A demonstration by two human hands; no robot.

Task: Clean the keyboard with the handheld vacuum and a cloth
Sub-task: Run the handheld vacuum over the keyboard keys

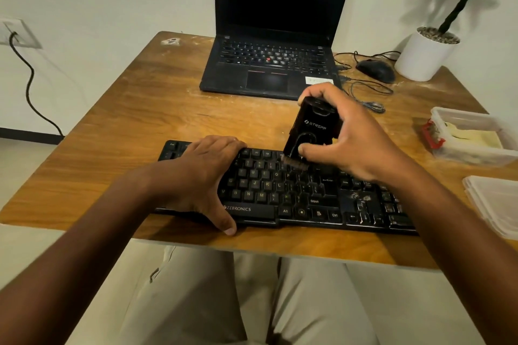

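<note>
Left hand (200, 173): flat, fingers extended, pressing on left half of keyboard (294, 190), thumb over its front edge. Keyboard lies along near edge of bench (140, 109). Right hand (344, 137): curled round black handheld vacuum (312, 131), held tilted, brush tip touching upper key rows, right of centre.

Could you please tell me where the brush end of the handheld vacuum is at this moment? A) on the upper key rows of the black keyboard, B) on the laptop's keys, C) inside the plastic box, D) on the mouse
A: the right hand holds the vacuum tilted, with its brush on the upper rows of the keyboard, which the left hand steadies.
</note>
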